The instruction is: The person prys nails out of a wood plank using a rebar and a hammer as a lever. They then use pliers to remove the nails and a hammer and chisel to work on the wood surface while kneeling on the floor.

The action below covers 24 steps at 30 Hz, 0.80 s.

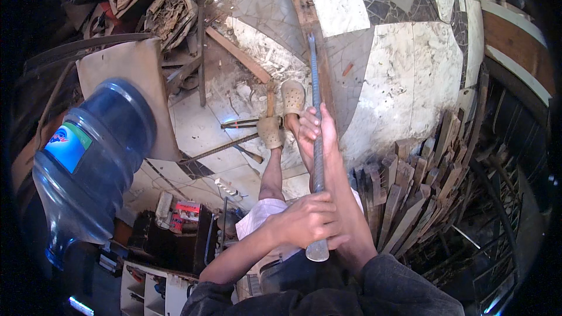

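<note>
Both my hands are closed around a long ribbed metal pry bar (315, 76). My left hand (309, 219) grips its near end, just above the flat rounded butt. Farther up, my right hand (316, 131) wraps the middle of the shaft. The bar's forked tip lies over or against a long wooden plank (303, 9) with dark nails or nail holes in its face; whether tip and wood touch is unclear. My feet in beige clogs (293, 96) stand left of the plank.
A big blue water bottle (96, 152) lies at left beside a beige panel (123, 70). Upright wood offcuts (404, 193) crowd the right. On the floor are a loose wooden strip (237, 54) and a ribbed rod (219, 149). A debris-filled container (171, 19) stands far left.
</note>
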Each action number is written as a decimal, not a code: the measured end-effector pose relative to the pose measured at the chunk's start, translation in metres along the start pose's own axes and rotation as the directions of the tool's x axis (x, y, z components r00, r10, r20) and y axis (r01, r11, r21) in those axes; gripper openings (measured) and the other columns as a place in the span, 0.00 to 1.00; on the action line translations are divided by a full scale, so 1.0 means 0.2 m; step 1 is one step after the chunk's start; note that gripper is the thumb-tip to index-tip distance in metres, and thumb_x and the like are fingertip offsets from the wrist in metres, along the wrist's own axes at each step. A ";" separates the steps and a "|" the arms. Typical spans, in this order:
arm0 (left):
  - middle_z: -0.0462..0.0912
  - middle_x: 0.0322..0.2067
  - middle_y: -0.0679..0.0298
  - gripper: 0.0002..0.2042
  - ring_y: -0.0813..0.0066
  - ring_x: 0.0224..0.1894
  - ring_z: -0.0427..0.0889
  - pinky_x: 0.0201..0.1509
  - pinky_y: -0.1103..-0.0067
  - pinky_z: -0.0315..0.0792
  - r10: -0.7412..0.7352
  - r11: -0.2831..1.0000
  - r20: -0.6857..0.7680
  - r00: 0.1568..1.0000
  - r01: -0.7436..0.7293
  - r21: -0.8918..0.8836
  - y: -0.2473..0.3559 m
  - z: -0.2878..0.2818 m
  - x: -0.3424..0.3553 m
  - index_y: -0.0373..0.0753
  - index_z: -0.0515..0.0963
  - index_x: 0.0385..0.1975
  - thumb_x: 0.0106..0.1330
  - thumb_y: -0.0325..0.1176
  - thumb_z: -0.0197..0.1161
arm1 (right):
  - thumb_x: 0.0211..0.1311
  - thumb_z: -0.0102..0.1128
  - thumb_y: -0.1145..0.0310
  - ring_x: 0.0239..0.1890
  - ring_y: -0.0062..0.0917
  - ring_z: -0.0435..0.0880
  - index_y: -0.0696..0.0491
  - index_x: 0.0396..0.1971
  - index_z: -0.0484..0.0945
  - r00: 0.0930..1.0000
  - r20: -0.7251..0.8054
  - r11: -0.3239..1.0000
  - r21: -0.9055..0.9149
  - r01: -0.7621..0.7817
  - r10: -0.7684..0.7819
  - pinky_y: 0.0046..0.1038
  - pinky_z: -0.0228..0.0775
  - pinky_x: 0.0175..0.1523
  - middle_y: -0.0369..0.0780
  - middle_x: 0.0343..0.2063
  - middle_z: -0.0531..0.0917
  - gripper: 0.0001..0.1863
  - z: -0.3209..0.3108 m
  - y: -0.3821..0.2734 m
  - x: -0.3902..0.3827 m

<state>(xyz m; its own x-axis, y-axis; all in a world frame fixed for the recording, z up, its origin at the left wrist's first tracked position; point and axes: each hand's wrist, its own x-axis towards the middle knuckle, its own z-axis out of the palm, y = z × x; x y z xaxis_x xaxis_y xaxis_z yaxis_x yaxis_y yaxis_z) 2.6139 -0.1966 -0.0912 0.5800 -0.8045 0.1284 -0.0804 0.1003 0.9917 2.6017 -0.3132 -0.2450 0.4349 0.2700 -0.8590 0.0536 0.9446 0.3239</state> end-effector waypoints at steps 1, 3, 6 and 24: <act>0.68 0.13 0.68 0.11 0.73 0.20 0.71 0.29 0.78 0.65 0.022 1.000 -0.022 1.000 -0.022 0.014 -0.02 0.07 -0.05 0.39 0.73 0.13 0.46 0.32 0.70 | 0.72 0.35 0.48 0.09 0.15 0.58 0.49 0.27 0.64 1.000 0.001 1.000 -0.027 -0.011 0.011 0.18 0.53 0.11 0.29 0.12 0.60 0.21 -0.04 -0.01 -0.01; 0.66 0.13 0.70 0.11 0.75 0.19 0.70 0.28 0.79 0.64 0.051 0.998 -0.026 0.998 -0.049 0.044 -0.06 0.15 -0.10 0.40 0.73 0.12 0.47 0.31 0.71 | 0.72 0.36 0.48 0.08 0.15 0.57 0.49 0.28 0.64 1.000 -0.002 0.996 -0.090 -0.011 0.010 0.18 0.53 0.10 0.29 0.12 0.60 0.21 -0.12 -0.03 -0.02; 0.66 0.13 0.70 0.11 0.75 0.19 0.69 0.28 0.79 0.63 0.062 0.996 -0.003 0.998 -0.061 0.068 -0.08 0.23 -0.14 0.41 0.73 0.12 0.47 0.30 0.70 | 0.72 0.36 0.48 0.08 0.14 0.57 0.49 0.28 0.63 1.000 -0.002 0.987 -0.159 0.007 -0.008 0.17 0.53 0.10 0.29 0.12 0.60 0.20 -0.20 -0.08 -0.03; 0.67 0.13 0.70 0.09 0.76 0.22 0.71 0.32 0.79 0.65 0.047 0.983 0.185 0.982 -0.078 0.165 -0.17 0.34 -0.21 0.42 0.72 0.13 0.50 0.31 0.65 | 0.69 0.38 0.42 0.06 0.12 0.55 0.47 0.25 0.62 0.999 0.011 0.965 -0.259 -0.031 0.036 0.16 0.52 0.09 0.28 0.10 0.58 0.23 -0.33 -0.12 0.01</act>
<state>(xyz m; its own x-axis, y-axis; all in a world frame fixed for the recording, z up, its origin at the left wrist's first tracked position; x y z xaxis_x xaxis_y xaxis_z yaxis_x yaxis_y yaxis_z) 2.5375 -0.2060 -0.1299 0.4160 -0.8931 0.1715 -0.2577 0.0651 0.9640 2.5418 -0.3224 -0.2815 0.4466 0.3013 -0.8425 -0.1944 0.9518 0.2373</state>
